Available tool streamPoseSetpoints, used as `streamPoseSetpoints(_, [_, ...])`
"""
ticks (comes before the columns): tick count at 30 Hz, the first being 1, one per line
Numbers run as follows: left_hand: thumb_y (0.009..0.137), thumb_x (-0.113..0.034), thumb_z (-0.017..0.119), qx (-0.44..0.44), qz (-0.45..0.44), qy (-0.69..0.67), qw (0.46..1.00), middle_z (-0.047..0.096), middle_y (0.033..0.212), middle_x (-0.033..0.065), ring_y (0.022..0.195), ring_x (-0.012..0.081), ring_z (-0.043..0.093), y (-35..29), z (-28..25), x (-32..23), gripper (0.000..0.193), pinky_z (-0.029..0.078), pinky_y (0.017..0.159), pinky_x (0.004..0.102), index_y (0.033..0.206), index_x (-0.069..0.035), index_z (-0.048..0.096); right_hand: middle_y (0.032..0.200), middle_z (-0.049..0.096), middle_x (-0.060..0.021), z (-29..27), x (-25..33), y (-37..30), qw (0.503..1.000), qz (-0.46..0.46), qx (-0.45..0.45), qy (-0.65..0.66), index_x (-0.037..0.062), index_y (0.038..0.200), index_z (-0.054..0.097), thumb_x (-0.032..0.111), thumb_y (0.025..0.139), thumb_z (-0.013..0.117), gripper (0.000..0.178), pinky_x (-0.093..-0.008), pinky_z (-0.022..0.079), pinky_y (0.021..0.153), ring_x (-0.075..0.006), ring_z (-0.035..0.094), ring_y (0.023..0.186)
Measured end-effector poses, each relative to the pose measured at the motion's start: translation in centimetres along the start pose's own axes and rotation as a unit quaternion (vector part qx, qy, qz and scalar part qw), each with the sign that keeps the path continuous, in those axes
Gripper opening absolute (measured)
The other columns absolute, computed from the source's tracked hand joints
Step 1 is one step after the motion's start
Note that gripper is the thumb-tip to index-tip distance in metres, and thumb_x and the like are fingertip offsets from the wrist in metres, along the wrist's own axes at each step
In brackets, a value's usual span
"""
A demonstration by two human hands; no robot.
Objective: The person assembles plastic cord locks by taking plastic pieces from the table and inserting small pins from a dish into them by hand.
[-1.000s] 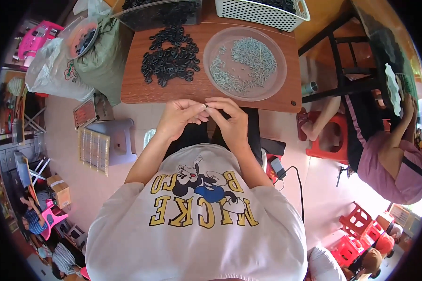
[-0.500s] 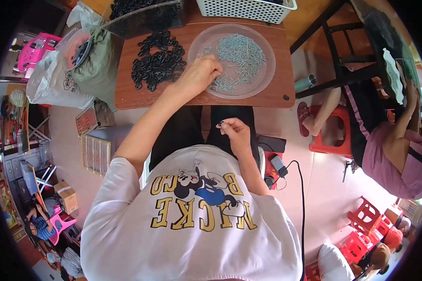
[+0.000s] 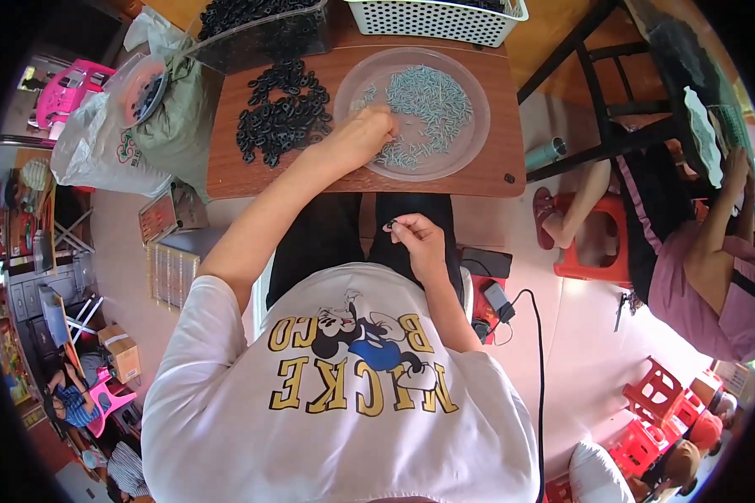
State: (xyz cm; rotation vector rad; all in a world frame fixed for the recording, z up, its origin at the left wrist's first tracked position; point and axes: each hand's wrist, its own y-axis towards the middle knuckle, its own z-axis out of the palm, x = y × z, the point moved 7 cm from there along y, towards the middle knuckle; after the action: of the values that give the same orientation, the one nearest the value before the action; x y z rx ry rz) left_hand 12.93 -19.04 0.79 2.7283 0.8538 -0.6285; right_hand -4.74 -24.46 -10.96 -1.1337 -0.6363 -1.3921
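Note:
My left hand point(image 3: 362, 134) reaches over the left side of a round clear plastic tray point(image 3: 481, 126). Its fingers are bent together, pointing down at the tray, and whatever they pinch is hidden. Inside lie many small pale blue-green pins point(image 3: 434, 99), screw-like but too small to make out. Above my lap, my right hand point(image 3: 421, 239) pinches a small black oval piece point(image 3: 388, 225) between thumb and fingertips. A loose heap of similar black oval pieces point(image 3: 283, 117) is spread on the brown table point(image 3: 310, 180), left of the tray.
At the table's back stand a clear bin point(image 3: 264, 38) of black pieces and a white perforated basket point(image 3: 436, 21). One black piece point(image 3: 509, 178) lies near the right corner. Bags point(image 3: 101, 155) crowd the left; another person point(image 3: 696, 268) sits to the right by a black metal frame point(image 3: 604, 101).
My left hand stays at the tray's left side, its fingers slightly lower. My right hand has barely moved and keeps its pinch on the black piece. The view has shifted slightly.

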Motion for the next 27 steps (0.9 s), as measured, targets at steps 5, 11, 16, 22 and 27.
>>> streamPoseSetpoints(5, [0.08, -0.002, 0.061, -0.036, -0.08, -0.203, 0.975, 0.064, 0.081, 0.0098, 0.075, 0.0185, 0.061, -0.7, -1.7, 0.8, 0.011, 0.048, 0.067, 0.0303, 0.091, 0.001, 0.061, 0.083, 0.066, -0.0078, 0.8, 2.9, -0.7, 0.999, -0.017, 0.01, 0.039, -0.0005, 0.09, 0.062, 0.0, 0.083, 0.06, 0.008, -0.0207, 0.046, 0.065, -0.0084, 0.056, 0.066])
streamPoseSetpoints(11, [0.082, -0.005, 0.064, -0.051, -0.18, -0.61, 0.77, 0.066, 0.08, 0.0063, 0.07, 0.0086, 0.06, -3.0, -0.8, 1.7, 0.012, 0.048, 0.063, 0.0206, 0.091, 0.002, 0.061, 0.081, 0.064, -0.0058, 2.4, 11.5, 0.7, 0.994, -0.106, -0.017, -0.034, -0.0014, 0.095, 0.064, -0.001, 0.083, 0.058, 0.013, -0.0198, 0.043, 0.064, -0.0077, 0.055, 0.068])
streamPoseSetpoints(16, [0.081, -0.004, 0.064, -0.093, -0.193, -0.645, 0.733, 0.066, 0.08, 0.007, 0.069, 0.0089, 0.06, -4.6, -1.5, 0.4, 0.015, 0.048, 0.063, 0.0204, 0.095, 0.003, 0.063, 0.081, 0.062, -0.0008, 3.6, 15.2, 4.3, 0.953, -0.199, -0.061, -0.219, -0.0009, 0.096, 0.067, 0.006, 0.084, 0.061, 0.015, -0.0175, 0.039, 0.064, -0.0049, 0.05, 0.069])
streamPoseSetpoints(22, [0.081, -0.005, 0.065, -0.113, -0.159, -0.54, 0.819, 0.066, 0.077, 0.0055, 0.067, 0.0087, 0.061, -5.6, -2.8, 0.2, 0.015, 0.048, 0.061, 0.021, 0.094, 0.002, 0.066, 0.078, 0.062, -0.0066, 5.6, 15.5, 5.9, 0.953, -0.181, -0.046, -0.24, -0.0013, 0.091, 0.067, 0.011, 0.081, 0.065, 0.016, -0.023, 0.043, 0.063, -0.0099, 0.055, 0.068])
streamPoseSetpoints(27, [0.08, -0.005, 0.064, -0.121, -0.164, -0.497, 0.843, 0.067, 0.078, 0.0058, 0.068, 0.0094, 0.063, -6.4, -3.3, 0.0, 0.016, 0.049, 0.061, 0.0218, 0.094, 0.003, 0.066, 0.077, 0.061, -0.0007, 6.3, 15.3, 5.9, 0.942, -0.182, -0.032, -0.28, -0.0032, 0.088, 0.066, 0.01, 0.083, 0.065, 0.014, -0.0197, 0.04, 0.062, -0.0054, 0.051, 0.069])
